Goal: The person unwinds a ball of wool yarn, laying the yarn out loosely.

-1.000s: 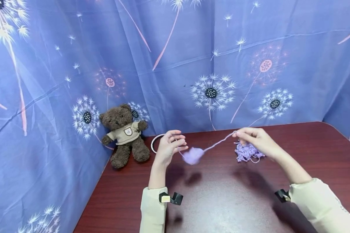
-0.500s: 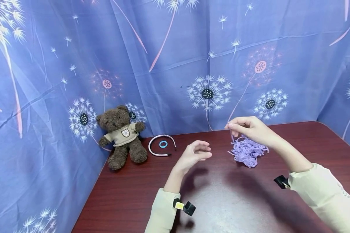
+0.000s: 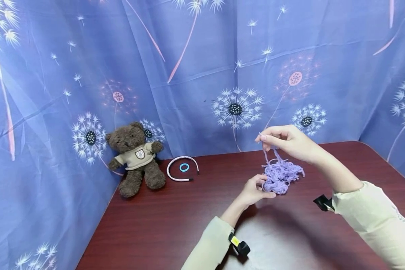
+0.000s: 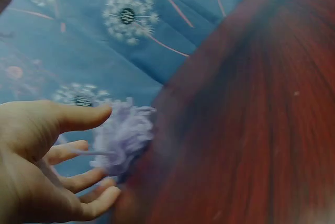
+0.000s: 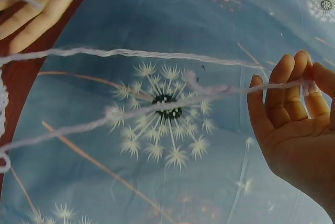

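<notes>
A loose tangle of lilac yarn (image 3: 281, 175) lies toward the back right of the table, with strands rising from it. Above it, my right hand (image 3: 285, 141) pinches a strand between thumb and fingertips. Two yarn strands (image 5: 157, 54) stretch from those fingers across the right wrist view. My left hand (image 3: 255, 191) reaches in at the tangle's left side, fingers spread and thumb held apart. In the left wrist view, the thumb (image 4: 84, 116) overlaps the tangle (image 4: 124, 135) and a thin strand crosses in front of the fingers.
A brown teddy bear (image 3: 135, 157) in a beige shirt sits at the back left against the blue dandelion curtain (image 3: 195, 112). Beside it on the dark red table (image 3: 148, 232) lie a white headband (image 3: 170, 170) and a blue ring (image 3: 184, 167).
My left hand has let go of its bunch of yarn and moved right to the tangle. My right hand has risen slightly, still pinching the strand. The tangle looks bigger than at first.
</notes>
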Action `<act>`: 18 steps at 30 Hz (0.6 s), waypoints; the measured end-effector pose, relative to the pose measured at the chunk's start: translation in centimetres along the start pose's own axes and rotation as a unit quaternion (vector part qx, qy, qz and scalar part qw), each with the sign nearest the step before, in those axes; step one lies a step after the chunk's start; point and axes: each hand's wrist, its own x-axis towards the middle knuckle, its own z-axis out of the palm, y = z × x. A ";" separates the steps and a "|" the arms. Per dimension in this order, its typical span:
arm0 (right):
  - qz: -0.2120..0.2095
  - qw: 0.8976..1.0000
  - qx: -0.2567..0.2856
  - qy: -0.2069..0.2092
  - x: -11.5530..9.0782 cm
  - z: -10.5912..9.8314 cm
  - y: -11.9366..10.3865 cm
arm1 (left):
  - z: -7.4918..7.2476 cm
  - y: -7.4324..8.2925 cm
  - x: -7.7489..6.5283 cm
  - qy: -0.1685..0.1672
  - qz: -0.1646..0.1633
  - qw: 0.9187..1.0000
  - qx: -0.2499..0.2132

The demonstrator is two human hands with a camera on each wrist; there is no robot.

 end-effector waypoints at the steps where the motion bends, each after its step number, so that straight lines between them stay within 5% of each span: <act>1: 0.002 1.000 0.003 0.002 -0.1 -0.3 0.1 | 0.5 -0.2 0.3 0.010 0.006 1.000 0.014; 9: 0.020 0.998 0.012 0.053 -1.2 -2.7 0.7 | 2.0 -0.7 1.2 0.091 0.016 0.987 0.129; 13: 0.031 0.996 0.009 0.081 -2.0 -3.8 1.4 | 1.9 -0.9 1.4 0.103 0.020 0.985 0.139; 18: 0.069 0.991 0.008 0.118 -3.2 -4.9 3.7 | 0.3 -0.8 1.3 0.103 0.012 0.990 0.090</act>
